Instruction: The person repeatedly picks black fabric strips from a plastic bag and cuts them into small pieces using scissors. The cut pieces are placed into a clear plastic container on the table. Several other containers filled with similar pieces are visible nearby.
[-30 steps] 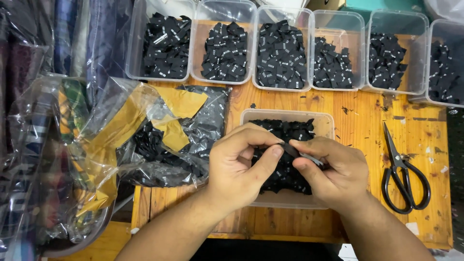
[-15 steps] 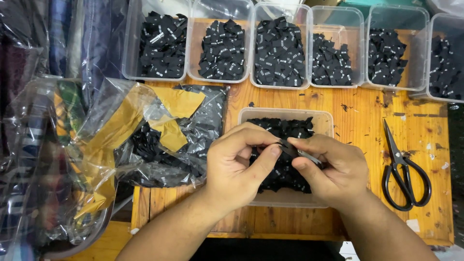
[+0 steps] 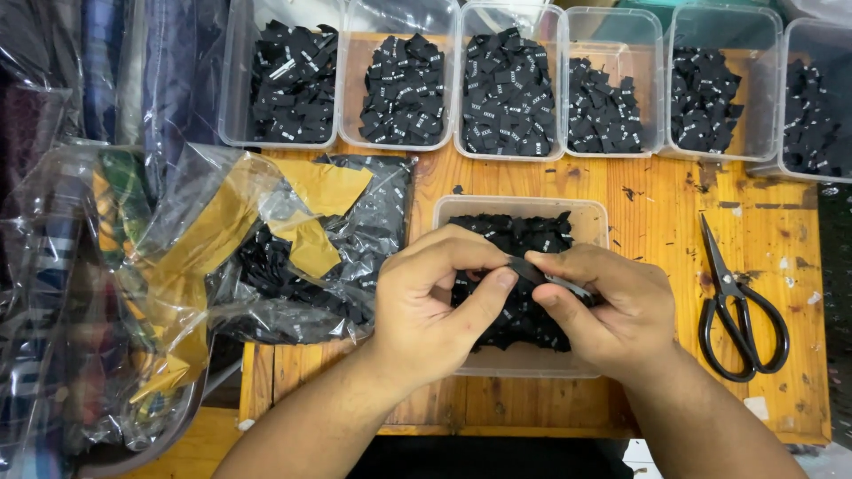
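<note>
Little has shifted since the earlier frames: both hands stay over the near plastic tub (image 3: 461, 213) of black woven labels. Left hand (image 3: 435, 306) and right hand (image 3: 612, 310) pinch one small black label (image 3: 525, 268) between thumbs and forefingers, so the handling continues; scissors (image 3: 738, 310) lie untouched at right.

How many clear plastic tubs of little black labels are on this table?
7. Six stand in a back row, the rightmost cut off; one front tub sits under the hands. More may lie out of view.
</note>
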